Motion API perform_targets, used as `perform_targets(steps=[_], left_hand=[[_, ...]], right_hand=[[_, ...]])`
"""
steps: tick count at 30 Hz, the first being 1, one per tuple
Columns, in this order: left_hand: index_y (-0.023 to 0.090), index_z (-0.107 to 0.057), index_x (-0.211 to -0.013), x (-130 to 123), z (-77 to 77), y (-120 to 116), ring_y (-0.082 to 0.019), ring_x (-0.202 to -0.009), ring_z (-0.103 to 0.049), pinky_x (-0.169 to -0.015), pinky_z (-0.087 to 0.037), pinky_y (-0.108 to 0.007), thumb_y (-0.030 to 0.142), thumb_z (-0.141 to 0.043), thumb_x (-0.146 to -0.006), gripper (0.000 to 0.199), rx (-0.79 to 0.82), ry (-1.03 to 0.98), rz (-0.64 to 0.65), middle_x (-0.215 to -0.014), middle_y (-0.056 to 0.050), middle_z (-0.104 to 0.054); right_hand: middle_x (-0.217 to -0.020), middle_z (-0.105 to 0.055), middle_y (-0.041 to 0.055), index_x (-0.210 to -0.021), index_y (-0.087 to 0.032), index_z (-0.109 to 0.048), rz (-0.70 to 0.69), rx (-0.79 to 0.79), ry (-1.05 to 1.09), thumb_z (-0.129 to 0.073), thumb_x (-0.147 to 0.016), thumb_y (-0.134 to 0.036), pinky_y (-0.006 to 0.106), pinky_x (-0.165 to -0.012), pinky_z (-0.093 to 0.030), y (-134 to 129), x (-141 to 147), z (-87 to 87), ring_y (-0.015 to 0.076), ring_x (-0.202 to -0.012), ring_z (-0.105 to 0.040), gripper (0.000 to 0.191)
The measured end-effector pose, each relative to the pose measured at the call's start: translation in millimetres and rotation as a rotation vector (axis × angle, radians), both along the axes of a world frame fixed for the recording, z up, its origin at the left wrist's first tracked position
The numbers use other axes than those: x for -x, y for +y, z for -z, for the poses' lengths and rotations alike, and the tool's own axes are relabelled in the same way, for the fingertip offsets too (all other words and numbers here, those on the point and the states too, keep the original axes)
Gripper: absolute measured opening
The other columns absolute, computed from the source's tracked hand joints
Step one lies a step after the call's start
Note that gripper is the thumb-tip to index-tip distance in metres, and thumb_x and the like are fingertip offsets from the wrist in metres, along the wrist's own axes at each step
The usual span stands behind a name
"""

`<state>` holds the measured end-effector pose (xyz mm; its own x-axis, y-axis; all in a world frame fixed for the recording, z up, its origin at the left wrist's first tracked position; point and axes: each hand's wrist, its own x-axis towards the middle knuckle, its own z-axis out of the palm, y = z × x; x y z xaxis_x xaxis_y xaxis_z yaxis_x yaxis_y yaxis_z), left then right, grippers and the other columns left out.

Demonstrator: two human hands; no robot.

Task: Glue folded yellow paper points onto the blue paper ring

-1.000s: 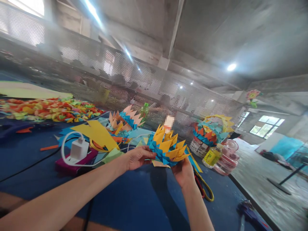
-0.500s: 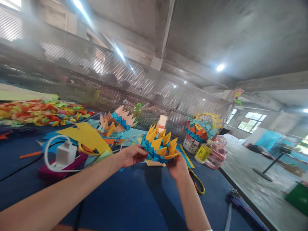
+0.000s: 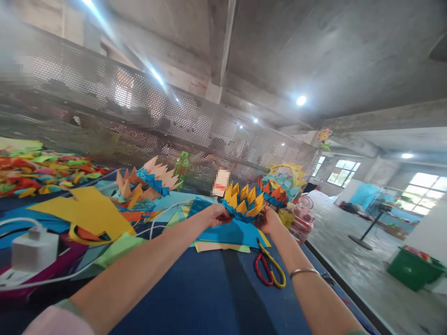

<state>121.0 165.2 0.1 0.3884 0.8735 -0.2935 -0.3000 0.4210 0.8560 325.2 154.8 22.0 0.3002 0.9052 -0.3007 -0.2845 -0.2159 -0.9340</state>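
Between my two hands is a ring of folded paper (image 3: 243, 203), blue at its base with pointed yellow-orange tips. My left hand (image 3: 219, 215) pinches its left edge, fingers closed. On the opposite side my right hand (image 3: 268, 219) grips the rim, its fingertips partly hidden. The ring is held up above blue paper sheets (image 3: 230, 234) on the dark blue table (image 3: 195, 284). Scissors (image 3: 268, 267) with red and yellow handles lie just below my right hand. To the left stands a peach and blue folded-paper ring (image 3: 153, 179).
A heap of coloured paper pieces (image 3: 45, 172) covers the far left. Nearer are yellow sheets (image 3: 94, 211) and a white charger (image 3: 35, 249) with cables. A green bottle (image 3: 182, 170), a paper basket (image 3: 284, 181) and a pink jug (image 3: 303, 218) stand behind, before a perforated metal screen (image 3: 195, 125).
Both hands have carried the paper ring forward, away from me, and the blue sheets and the scissors now show more. The camera has turned to the right.
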Motion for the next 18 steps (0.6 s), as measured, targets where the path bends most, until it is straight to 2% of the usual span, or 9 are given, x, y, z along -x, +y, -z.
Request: perform_targets(steps=[3,6,11,15,18], left_hand=[[0.017,-0.058,-0.127,-14,5.2,5,-0.024,-0.106,-0.064,-0.088,-0.056,-0.046,0.035,-0.062,-0.095,0.036,0.007,0.068,-0.008,-0.127,-0.01,-0.061],[0.017,-0.058,-0.126,-16,12.7,5,-0.024,-0.106,-0.064,-0.088,-0.056,-0.046,0.035,-0.062,-0.095,0.036,0.007,0.142,-0.012,-0.127,-0.01,-0.061],[0.018,-0.058,-0.127,9,22.2,5,-0.025,-0.108,-0.063,-0.088,-0.056,-0.045,0.035,-0.064,-0.094,0.038,-0.012,0.265,-0.069,-0.127,-0.01,-0.061],[0.018,-0.058,-0.127,29,20.2,7,-0.025,-0.107,-0.063,-0.089,-0.056,-0.046,0.034,-0.062,-0.095,0.037,-0.05,0.304,-0.099,-0.127,-0.01,-0.061],[0.017,-0.058,-0.127,28,15.6,4,-0.025,-0.107,-0.064,-0.089,-0.056,-0.046,0.035,-0.062,-0.095,0.036,-0.059,0.335,-0.086,-0.127,-0.01,-0.061]], right_hand=[[-0.128,-0.06,0.0088,-0.127,-0.019,-0.058,0.04,0.071,-0.044,-0.061,-0.096,-0.038,0.044,-0.089,-0.055,8,-10,7.7,0.0225,-0.107,-0.064,0.036],[-0.127,-0.061,0.0087,-0.127,-0.018,-0.058,0.032,0.11,-0.088,-0.062,-0.096,-0.038,0.044,-0.089,-0.055,11,-16,17.1,0.0227,-0.107,-0.064,0.037],[-0.127,-0.061,0.0086,-0.126,-0.019,-0.058,-0.027,0.17,-0.162,-0.062,-0.096,-0.037,0.044,-0.089,-0.055,7,-28,28.1,0.0224,-0.106,-0.064,0.036],[-0.127,-0.061,0.0086,-0.127,-0.018,-0.058,-0.063,0.226,-0.217,-0.062,-0.095,-0.036,0.044,-0.088,-0.056,-1,-43,28.9,0.0226,-0.106,-0.064,0.037],[-0.127,-0.061,0.0086,-0.127,-0.018,-0.058,-0.096,0.265,-0.245,-0.062,-0.096,-0.036,0.044,-0.088,-0.056,-4,-47,29.8,0.0225,-0.106,-0.064,0.036]])
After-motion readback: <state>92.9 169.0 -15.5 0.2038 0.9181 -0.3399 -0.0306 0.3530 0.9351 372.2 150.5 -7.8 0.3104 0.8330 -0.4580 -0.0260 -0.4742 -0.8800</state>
